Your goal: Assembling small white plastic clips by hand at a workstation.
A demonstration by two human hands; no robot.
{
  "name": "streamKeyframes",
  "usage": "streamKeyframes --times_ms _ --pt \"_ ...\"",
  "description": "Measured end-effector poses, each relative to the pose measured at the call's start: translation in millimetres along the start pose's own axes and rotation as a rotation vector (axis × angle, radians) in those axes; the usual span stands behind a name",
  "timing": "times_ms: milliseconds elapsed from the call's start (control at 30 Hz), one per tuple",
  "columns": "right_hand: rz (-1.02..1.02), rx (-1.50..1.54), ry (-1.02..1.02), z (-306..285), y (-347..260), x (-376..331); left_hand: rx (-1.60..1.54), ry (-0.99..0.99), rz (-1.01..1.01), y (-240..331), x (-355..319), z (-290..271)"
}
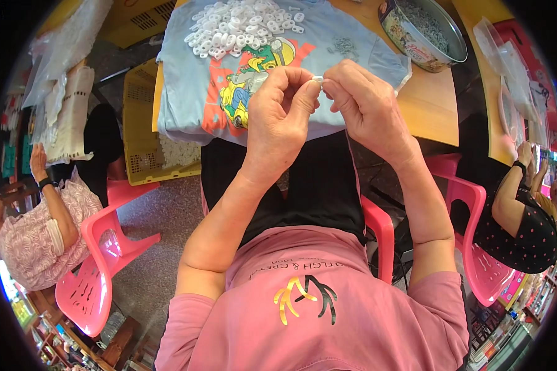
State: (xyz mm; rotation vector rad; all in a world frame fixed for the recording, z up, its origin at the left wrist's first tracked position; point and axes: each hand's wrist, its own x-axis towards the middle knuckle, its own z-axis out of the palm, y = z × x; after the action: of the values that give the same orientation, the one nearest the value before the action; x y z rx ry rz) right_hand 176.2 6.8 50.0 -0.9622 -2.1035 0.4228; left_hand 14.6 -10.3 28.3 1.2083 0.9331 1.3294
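Observation:
Over the near edge of the cloth, my left hand [277, 117] pinches a small white plastic piece [318, 79] between thumb and fingers. My right hand [370, 102] meets it from the other side with its fingertips closed together; whatever they grip is too small to make out. Beyond my hands lies a pile of white oval plastic pieces with holes [232, 28]. A small scatter of grey metal bits [343, 47] rests to the right of that pile. Both sit on a light blue printed T-shirt [185, 93] spread across the table.
A round tin [408, 54] of small grey metal parts stands on the wooden table [436, 102] at the right. On the floor at the left is a yellow crate [141, 111] holding white pieces. Pink chairs [96, 266] and two other people flank me.

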Motion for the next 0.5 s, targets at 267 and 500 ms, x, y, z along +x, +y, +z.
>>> streamKeyframes --times_ms 267,500 --pt "0.149 0.067 -0.063 7.3 10.2 -6.5 -0.025 -0.034 -0.095 -19.1 5.5 -8.1" --pt "0.081 -0.014 -0.109 -13.0 9.5 3.4 -0.014 -0.015 -0.151 -6.4 7.2 -10.3"
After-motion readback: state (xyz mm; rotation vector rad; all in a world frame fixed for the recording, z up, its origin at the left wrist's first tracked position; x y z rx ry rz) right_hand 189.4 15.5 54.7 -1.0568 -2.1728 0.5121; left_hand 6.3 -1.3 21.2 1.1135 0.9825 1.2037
